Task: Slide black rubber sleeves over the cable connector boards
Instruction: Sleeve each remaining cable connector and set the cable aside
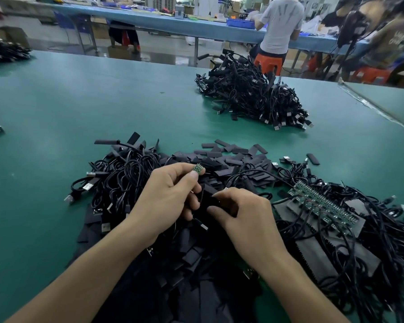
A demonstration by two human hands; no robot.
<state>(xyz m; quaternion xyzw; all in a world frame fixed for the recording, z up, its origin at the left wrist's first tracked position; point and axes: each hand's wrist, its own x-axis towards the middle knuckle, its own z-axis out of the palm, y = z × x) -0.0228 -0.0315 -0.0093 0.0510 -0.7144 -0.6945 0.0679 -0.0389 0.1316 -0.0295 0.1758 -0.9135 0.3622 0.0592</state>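
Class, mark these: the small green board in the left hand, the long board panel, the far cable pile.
small green board (198, 169): head view, exposed top end
long board panel (323, 205): head view, strip's middle
far cable pile (250, 96): head view, heap's centre

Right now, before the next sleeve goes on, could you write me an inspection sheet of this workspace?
Surface: green table mat, largely covered near the person.
Job's things: connector board held up; black sleeve between the hands; row of green boards lying to the right.
Clutter: loose sleeves scattered beyond the hands.
Grips: left hand pinches the connector board; right hand pinches the black sleeve.
Cables: near cable heap tangled beside the hands; far cable heap lies apart across the mat.
Surroundings: person in grey shirt standing at a blue bench; orange stool.
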